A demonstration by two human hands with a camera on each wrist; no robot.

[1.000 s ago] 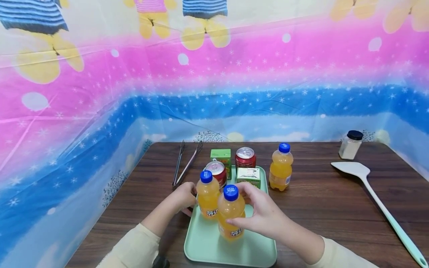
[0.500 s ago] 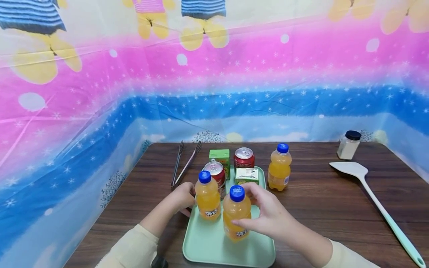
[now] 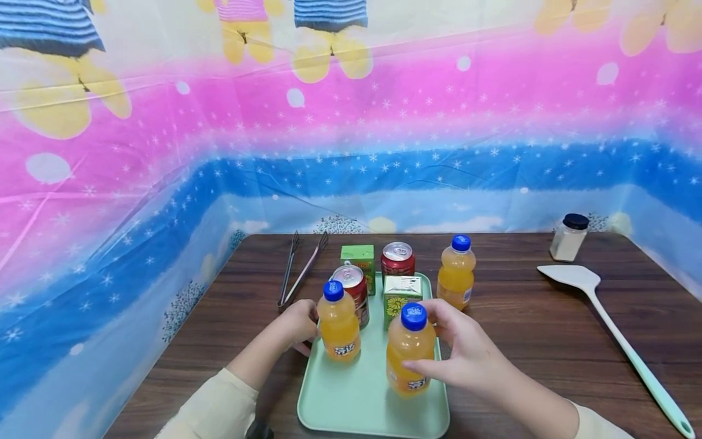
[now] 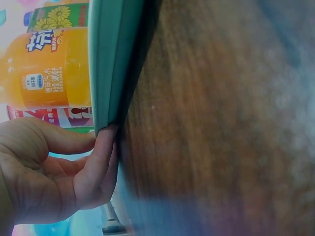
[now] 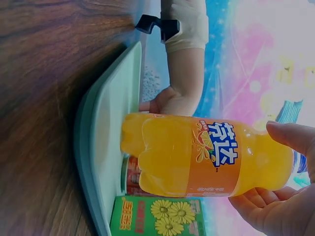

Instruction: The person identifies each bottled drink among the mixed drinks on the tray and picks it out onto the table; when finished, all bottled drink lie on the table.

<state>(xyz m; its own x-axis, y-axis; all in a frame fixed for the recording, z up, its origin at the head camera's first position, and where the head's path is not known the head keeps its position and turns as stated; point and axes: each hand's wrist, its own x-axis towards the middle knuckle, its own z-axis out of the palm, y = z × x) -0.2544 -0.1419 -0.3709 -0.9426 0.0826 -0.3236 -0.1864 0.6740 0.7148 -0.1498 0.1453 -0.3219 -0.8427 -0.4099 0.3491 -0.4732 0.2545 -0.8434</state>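
My left hand (image 3: 300, 323) pinches the left edge of a pale green tray (image 3: 351, 408), thumb on the rim and fingers beneath, as the left wrist view shows. My right hand (image 3: 471, 353) grips an orange soda bottle (image 3: 408, 363) with a blue cap, upright over the tray's right side. In the right wrist view, a gap shows between this bottle's base (image 5: 147, 167) and the tray. Another orange soda bottle (image 3: 338, 326) stands on the tray near my left hand. Behind are a red can (image 3: 359, 299), a green drink carton (image 3: 403, 299), a second carton (image 3: 362, 268) and a second can (image 3: 398, 261).
A third orange soda bottle (image 3: 457, 274) stands on the table right of the tray, partly behind my right hand. Metal tongs (image 3: 298, 274) lie at the left. At the right are a spatula (image 3: 614, 323) and a black-lidded jar (image 3: 569, 241). Patterned cloth (image 3: 384, 171) hangs around the table.
My right hand has carried its bottle rightward, away from the standing bottle and in front of the nearer carton. My left hand stays on the tray edge.
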